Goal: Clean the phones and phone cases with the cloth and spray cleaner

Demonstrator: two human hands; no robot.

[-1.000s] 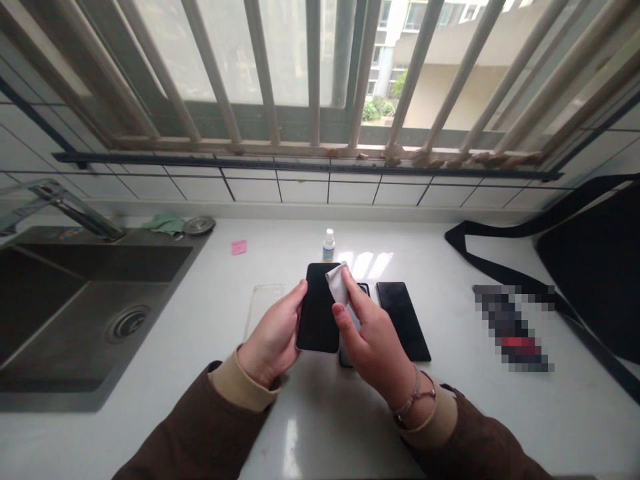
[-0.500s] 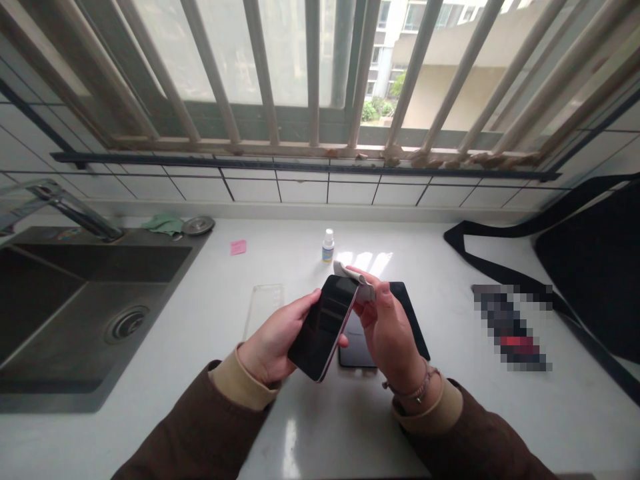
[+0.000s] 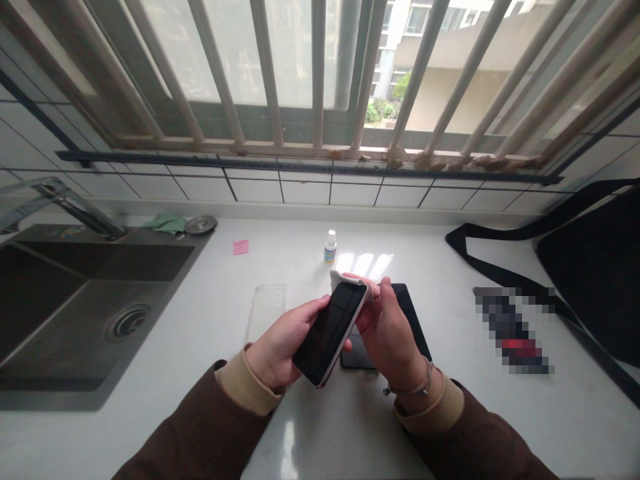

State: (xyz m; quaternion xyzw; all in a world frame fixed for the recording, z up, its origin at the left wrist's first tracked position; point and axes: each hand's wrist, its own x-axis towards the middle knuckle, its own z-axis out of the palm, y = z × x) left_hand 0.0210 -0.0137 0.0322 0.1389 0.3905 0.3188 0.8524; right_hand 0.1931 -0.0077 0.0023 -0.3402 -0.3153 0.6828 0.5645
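the left hand (image 3: 285,340) is closed round a slim, black-faced phone (image 3: 329,337) with rounded corners and a pinkish metallic edge, thumb along one long side and a fingertip showing at the other. the phone is held tilted above a glossy white tabletop (image 3: 330,440), its smooth glass catching faint reflections. the right hand (image 3: 395,337) grips a thin, pale grey cloth (image 3: 345,277), bent fingers pressing the folded fabric to the phone's top end, thumb raised; a braided-looking cord bracelet (image 3: 413,390) circles that wrist. left of the phone lies a clear, rounded-rectangular case (image 3: 266,310), partly behind the left hand. right of the phone, partly hidden by the right hand, are a dark, smooth, flat device (image 3: 357,359) and, farther over, a black, glossy rectangular slab (image 3: 414,317). beyond the phone stands a small white cylindrical bottle (image 3: 330,248) with a coloured label, upright; beyond and left of the phone is a flat pink paper square (image 3: 241,247). well left of the phone sits a dark grey metal sink (image 3: 75,367); well right, a black fabric strap (image 3: 483,263).
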